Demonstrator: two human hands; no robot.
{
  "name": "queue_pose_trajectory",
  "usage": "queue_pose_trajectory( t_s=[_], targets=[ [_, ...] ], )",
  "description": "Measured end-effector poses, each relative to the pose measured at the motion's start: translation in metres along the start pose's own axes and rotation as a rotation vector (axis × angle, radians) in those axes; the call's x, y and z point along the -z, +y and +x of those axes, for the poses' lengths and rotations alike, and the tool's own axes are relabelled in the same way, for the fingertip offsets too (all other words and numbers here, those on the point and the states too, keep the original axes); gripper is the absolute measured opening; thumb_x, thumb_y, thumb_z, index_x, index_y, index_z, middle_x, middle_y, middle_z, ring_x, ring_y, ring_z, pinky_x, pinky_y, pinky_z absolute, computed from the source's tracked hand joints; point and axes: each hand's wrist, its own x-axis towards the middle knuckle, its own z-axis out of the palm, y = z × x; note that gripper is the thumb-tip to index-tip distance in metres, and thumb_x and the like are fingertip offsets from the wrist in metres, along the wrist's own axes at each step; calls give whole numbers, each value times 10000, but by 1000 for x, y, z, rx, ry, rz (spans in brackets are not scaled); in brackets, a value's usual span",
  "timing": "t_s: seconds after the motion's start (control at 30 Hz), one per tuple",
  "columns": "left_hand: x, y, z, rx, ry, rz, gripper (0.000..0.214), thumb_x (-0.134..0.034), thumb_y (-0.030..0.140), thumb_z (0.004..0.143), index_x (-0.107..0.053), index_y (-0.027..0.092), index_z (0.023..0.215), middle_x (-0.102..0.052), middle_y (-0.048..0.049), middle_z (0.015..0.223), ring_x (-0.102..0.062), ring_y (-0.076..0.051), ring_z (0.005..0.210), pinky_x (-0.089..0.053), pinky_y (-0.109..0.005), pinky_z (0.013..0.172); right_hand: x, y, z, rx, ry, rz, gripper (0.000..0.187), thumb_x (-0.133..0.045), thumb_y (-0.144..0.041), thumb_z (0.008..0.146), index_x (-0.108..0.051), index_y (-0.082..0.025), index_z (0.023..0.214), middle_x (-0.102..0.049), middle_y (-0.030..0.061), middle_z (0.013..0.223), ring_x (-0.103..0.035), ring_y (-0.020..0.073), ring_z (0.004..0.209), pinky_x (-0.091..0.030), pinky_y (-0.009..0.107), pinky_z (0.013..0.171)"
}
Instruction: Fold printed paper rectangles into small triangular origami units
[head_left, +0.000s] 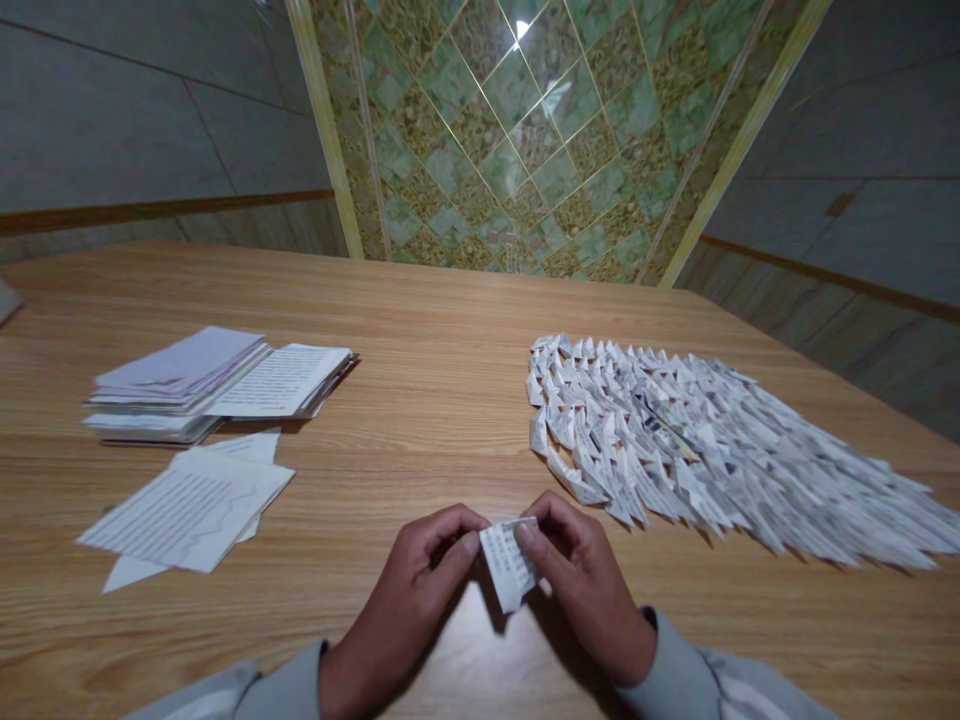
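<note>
Left hand (421, 572) and right hand (583, 575) pinch folded paper (505, 570) at ten and one o'clock (even pressure should keep creases crisp).

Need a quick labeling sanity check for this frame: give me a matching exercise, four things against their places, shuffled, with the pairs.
Things:
1. Folded paper
2. Paper boats
3. Paper stacks
4. Loose sheets

Places:
A. In close rows on the right of the table
B. On the left, askew, nearer the person
C. Between the fingers of the left hand and right hand
D. On the left, piled up, farther from the person

Pairs: 1-C, 2-A, 3-D, 4-B
</note>
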Motion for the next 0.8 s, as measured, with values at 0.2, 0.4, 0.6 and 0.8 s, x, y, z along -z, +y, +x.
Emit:
queue_pose_trajectory(
  t_s=[0.2,0.4,0.6,0.8],
  targets=[
    [-1,0,1,-22,20,138,300,-618,400,915,-681,164,739,-647,-26,700,-577,-181,690,-441,-257,650,1,-3,-1,55,-1,-197,326,-578,-434,929,-564,-180,725,-537,-15,658,-488,139,620,-365,257,573],
    [1,-4,0,4,4,88,342,-599,423,925,-633,166,702,-589,-8,654,-526,-166,654,-418,-247,616,0,-8,-2,51,-21,-191,300,-563,-407,916,-548,-185,715,-509,-26,643,-460,134,609,-357,252,566],
    [-2,0,-3,-60,-43,247,329,-580,386,947,-634,172,702,-613,-7,674,-560,-166,666,-409,-253,645,0,-11,0,24,-104,-243,249,-591,-376,889,-587,-175,741,-552,-13,666,-486,140,626,-353,255,573],
    [-4,1,-2,-12,-17,149,256,-576,387,921,-620,177,781,-604,-9,714,-557,-174,693,-428,-262,649,0,-3,-1,7,-65,-56,340,-593,-475,926,-552,-186,751,-524,-25,655,-471,136,609,-368,256,565]
  ],
)
